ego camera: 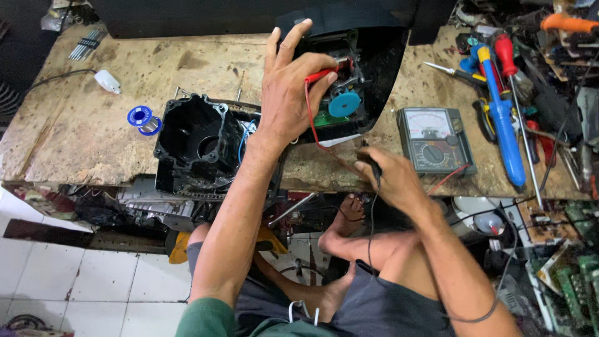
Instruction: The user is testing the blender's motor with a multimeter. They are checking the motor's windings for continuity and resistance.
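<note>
Leftmost on the worn wooden tabletop (75, 137) lie a white plug on its cord (107, 81) and a blue spool of solder wire (144, 119), then an emptied black plastic housing (193, 140) standing open near the front edge, which suggests the stripping-down is done and probing is under way, with reassembly not yet begun. Next, the left hand (290, 87) reaches forward with the wrist bent, thumb and forefinger pinched on the red test probe (322, 75), its tip pressed into the opened black appliance body (349, 81) beside a blue gear (344, 104). Nearer the tabletop's front edge, the right hand (390, 181) is curled shut on the black test probe (374, 168), knuckles up, forearm angled back toward the body. Just to its right sits the analog multimeter (435, 138), and beyond it a blue-handled screwdriver (502, 118) among other tools.
</note>
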